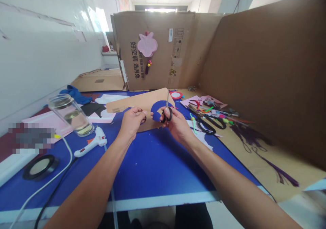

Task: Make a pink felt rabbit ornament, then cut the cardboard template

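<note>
Small black-handled scissors are in my right hand, its fingers through and around the loops, the blades pointing up and away. To its left, my left hand is closed in a pinch; a small dark bit shows at its fingertips, too small to name. Beneath and beyond both hands lies a tan cardboard piece. A blue round shape with a tan gap in its middle is on the cardboard, partly behind the scissors. My two hands are apart.
At the left are a glass jar, a white glue gun with its cord, and black tape. Large black scissors, paper scraps and purple tassels lie right. Cardboard walls stand behind and right.
</note>
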`<act>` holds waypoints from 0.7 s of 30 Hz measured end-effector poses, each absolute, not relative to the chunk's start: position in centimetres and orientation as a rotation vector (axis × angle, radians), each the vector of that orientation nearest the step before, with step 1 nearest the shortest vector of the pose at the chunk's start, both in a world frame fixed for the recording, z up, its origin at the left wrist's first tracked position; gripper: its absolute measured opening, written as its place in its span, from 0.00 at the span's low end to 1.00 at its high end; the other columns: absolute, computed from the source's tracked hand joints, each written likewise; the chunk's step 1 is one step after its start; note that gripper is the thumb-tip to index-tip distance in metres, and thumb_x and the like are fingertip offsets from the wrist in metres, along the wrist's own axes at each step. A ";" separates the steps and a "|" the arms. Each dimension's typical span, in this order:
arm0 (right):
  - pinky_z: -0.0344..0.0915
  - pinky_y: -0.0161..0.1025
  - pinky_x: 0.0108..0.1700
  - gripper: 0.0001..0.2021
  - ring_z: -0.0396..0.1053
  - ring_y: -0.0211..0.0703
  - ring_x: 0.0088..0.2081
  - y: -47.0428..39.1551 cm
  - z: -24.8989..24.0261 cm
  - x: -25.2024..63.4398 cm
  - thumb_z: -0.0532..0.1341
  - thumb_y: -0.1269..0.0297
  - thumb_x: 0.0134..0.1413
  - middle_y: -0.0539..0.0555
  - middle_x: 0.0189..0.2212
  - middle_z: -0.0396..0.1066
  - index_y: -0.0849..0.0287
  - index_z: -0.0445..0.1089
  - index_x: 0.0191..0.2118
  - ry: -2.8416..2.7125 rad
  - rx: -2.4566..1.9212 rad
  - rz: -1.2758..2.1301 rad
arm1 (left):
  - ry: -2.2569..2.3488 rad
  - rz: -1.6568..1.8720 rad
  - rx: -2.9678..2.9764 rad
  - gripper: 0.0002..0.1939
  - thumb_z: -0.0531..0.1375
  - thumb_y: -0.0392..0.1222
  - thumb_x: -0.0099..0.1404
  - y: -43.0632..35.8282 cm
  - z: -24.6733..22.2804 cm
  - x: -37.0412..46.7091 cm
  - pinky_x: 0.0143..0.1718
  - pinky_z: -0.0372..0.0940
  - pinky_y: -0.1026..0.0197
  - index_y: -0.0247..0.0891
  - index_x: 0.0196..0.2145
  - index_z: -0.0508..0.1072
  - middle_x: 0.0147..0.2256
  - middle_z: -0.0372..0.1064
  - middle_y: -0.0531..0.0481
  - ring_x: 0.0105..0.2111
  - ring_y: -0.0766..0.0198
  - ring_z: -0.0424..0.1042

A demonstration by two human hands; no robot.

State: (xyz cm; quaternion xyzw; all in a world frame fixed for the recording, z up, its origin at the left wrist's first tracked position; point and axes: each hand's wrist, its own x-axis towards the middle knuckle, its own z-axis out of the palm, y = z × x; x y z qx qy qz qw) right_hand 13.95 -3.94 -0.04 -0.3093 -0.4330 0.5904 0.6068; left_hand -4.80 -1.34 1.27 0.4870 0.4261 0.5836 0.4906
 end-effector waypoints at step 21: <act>0.60 0.35 0.27 0.28 0.65 0.37 0.27 -4.3 0.7 14.0 0.81 0.40 0.46 0.48 0.28 0.74 0.55 0.77 0.44 -0.978 -0.716 1.426 | 1.065 1.479 1.173 0.17 0.75 0.44 0.54 -1.2 1.4 -4.9 0.28 0.59 0.64 0.41 0.30 0.69 0.22 0.72 0.51 0.35 0.52 0.84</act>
